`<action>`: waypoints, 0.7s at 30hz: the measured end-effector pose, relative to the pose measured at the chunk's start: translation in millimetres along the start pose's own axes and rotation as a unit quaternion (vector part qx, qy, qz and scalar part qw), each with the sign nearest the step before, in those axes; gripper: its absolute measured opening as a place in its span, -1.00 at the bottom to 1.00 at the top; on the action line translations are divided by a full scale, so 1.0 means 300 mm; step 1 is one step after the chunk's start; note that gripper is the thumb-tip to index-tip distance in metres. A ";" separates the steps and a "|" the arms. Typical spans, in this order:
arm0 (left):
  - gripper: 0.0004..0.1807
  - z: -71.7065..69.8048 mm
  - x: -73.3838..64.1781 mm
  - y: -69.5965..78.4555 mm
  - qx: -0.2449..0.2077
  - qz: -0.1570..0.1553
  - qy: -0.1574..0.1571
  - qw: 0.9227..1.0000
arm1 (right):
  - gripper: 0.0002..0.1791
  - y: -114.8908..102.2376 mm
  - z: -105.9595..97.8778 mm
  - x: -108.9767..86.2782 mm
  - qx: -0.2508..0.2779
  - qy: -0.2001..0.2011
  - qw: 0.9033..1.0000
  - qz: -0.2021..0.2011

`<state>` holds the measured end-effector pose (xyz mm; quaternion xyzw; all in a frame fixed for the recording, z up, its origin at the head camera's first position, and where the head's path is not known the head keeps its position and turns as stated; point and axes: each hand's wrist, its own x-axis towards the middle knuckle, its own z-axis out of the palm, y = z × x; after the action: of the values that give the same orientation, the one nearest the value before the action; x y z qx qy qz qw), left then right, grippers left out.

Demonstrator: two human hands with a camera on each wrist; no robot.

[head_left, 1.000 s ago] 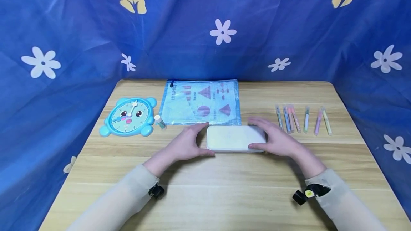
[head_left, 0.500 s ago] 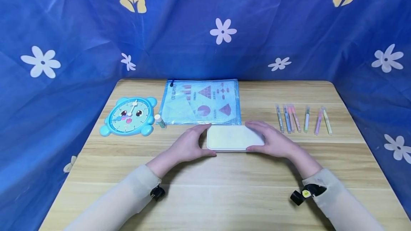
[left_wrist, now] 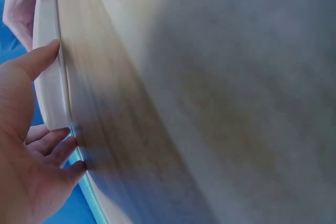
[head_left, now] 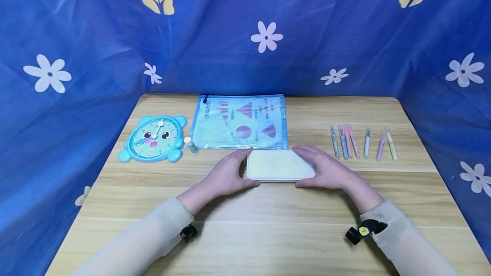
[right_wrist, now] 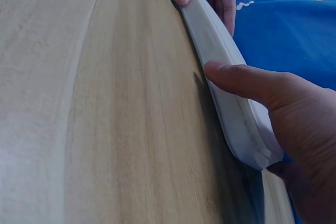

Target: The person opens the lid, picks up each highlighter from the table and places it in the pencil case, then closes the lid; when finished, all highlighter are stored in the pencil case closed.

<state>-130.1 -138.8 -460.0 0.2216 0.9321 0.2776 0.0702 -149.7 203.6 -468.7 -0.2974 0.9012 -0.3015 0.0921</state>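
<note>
- Nearest, short of the long white rounded case, two pale sleeves cross the wood-grain desk.
- At the case's left end, the left grip, a bare hand, curls round the corner: thumb against the near wall, fingers at the end and far side.
- At its right end, the right grip holds likewise, thumb in front, fingers behind; holding both ends probably keeps the case level and square.
- The case lies between them, broad face up; it looks closed, so its contents cannot be told.
- Left of the case and slightly beyond sit a small white-capped cylindrical stick and, farther left, a light-blue plastic toy clock.
- Right of the case, seven slim pastel pens lie roughly parallel, apparently spread so each can be picked out singly.
- Just beyond the case lies a flat blue mesh pouch; charts show on it, perhaps on a sheet inside.
- Farthest behind the case hangs blue flowered cloth.
</note>
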 end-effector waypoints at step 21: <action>0.19 0.001 0.012 0.010 0.024 0.001 0.002 1.000 | -0.17 0.035 -0.038 0.048 0.081 0.028 0.995 -0.051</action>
<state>-132.1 -134.9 -458.7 0.2238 0.9383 0.2563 0.0624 -170.4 207.4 -465.7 -0.3258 0.8598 -0.3859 0.0746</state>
